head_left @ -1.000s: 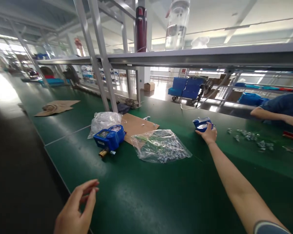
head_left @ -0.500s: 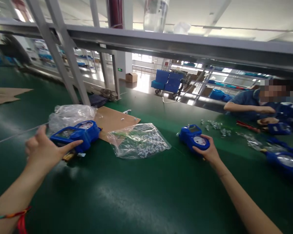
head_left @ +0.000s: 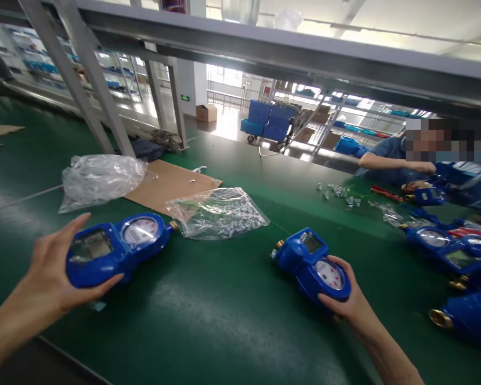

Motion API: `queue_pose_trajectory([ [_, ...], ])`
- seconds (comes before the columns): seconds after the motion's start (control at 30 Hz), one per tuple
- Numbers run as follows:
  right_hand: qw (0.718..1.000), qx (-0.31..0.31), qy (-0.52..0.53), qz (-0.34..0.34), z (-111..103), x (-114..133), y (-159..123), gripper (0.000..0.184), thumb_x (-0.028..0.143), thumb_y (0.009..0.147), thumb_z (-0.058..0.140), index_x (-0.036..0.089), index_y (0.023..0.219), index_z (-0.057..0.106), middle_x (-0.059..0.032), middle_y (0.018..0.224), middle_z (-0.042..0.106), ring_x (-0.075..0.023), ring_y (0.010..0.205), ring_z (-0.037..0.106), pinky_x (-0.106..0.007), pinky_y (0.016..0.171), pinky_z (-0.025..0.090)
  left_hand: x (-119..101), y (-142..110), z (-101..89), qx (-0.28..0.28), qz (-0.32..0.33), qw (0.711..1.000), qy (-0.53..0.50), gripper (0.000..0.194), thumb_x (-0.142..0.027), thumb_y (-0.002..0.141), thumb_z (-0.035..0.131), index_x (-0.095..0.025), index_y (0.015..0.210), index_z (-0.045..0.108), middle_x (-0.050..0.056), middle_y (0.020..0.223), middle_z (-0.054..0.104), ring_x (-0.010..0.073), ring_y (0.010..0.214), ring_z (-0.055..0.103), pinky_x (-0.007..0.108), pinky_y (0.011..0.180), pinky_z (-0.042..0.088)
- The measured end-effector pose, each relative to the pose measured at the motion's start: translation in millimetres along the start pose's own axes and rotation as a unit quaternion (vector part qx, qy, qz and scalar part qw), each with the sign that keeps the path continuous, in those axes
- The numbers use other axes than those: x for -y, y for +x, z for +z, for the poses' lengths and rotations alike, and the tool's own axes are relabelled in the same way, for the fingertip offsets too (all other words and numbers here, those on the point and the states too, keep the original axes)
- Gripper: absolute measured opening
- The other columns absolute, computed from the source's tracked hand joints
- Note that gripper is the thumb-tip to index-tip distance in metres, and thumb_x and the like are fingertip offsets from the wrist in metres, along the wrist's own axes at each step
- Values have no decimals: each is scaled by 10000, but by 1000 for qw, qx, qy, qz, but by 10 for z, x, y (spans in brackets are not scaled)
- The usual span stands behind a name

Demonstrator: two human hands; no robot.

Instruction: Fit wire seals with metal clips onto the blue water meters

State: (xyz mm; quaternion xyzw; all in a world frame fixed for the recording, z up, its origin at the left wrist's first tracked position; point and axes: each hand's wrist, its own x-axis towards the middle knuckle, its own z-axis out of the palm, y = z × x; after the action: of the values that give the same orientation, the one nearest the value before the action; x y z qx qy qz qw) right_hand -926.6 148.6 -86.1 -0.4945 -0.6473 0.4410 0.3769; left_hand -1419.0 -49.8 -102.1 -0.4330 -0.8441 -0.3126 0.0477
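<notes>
Blue meter (head_left: 120, 248) now nearer in left hand (head_left: 50, 272), underside hidden

No text can be read: dial markings on the left water meter (head_left: 118, 248) and right water meter (head_left: 315, 264) are blurred; the pillar's (head_left: 197, 80) green sign (head_left: 185, 98) is too small.

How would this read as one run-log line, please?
left hand: holds water meter; right hand: holds second water meter; between, farther off: parts bag

parts bag (head_left: 224, 216) behind and between left meter (head_left: 118, 251) and right meter (head_left: 313, 267), seemingly partly over cardboard (head_left: 170, 182)
</notes>
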Motion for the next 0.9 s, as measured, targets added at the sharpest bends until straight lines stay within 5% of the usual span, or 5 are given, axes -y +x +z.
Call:
queue_pose_trajectory([
  [0.33,998,59,31,1,700,239,7,851,416,479,858,283,1196,420,-65,1228,521,-310,1157,511,-468,1047,382,-1045,38,-109,403,251,834,-280,1152,-218,540,812,-293,1487,161,86,1527,256,316,1378,288,458,1138,226],
  [0.5,995,94,19,9,727,295,0,891,433,458,873,300,1209,411,-73,1233,534,-316,1142,527,-452,1027,406,-1146,-197,-331,333,79,858,-384,899,-139,575,774,-288,1389,423,52,1448,441,282,1396,288,468,1163,101],
  [0.63,986,119,62,101,643,354,50,874,655,524,774,332,1243,396,-88,1288,520,-331,1062,586,-467,919,488,-1053,-849,-133,53,-137,909,-390,872,-301,590,817,-294,1366,421,83,1407,466,305,1352,360,482,1124,276],
  [0.7,975,122,93,160,623,379,107,824,718,626,668,345,1295,366,-89,1288,541,-313,988,631,-475,886,509,-1136,-1199,90,-70,-320,840,-433,720,-428,680,750,-257,1307,440,119,1279,547,314,1217,515,494,1028,411],
  [0.9,946,151,147,248,575,342,335,774,530,662,745,256,1323,449,-85,1142,668,-306,956,667,-448,888,539,-1807,-1355,418,97,-408,608,-674,549,-409,677,785,-173,1137,602,156,1234,616,315,1199,538,414,998,437],
])
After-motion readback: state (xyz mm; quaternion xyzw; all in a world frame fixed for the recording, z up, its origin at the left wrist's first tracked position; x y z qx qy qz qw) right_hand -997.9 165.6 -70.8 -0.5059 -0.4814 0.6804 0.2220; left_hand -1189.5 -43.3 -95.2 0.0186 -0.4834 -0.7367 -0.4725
